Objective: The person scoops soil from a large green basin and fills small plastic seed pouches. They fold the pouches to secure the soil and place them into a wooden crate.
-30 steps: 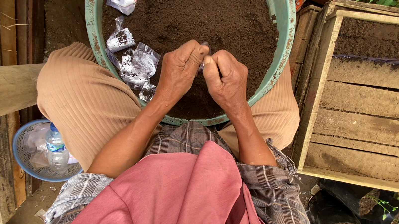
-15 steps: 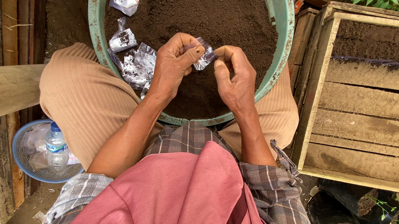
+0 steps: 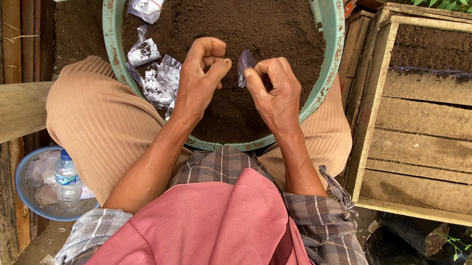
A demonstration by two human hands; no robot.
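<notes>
Right hand [image 3: 273,92] pinches one small clear bag [image 3: 245,65]; left hand [image 3: 200,81], loosely curled, holds nothing over one soil-filled basin [image 3: 108,23].

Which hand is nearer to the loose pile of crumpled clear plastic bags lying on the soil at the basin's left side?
Left. The left hand sits right beside the crumpled clear plastic bags, just to their right. The right hand is farther right, pinching one small clear plastic bag in its fingers.

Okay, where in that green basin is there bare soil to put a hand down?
Bare soil spans the basin's middle and right side, past both hands. The right hand pinches a small clear bag; the left hand is beside it. The left edge is crowded with plastic bags.
</notes>
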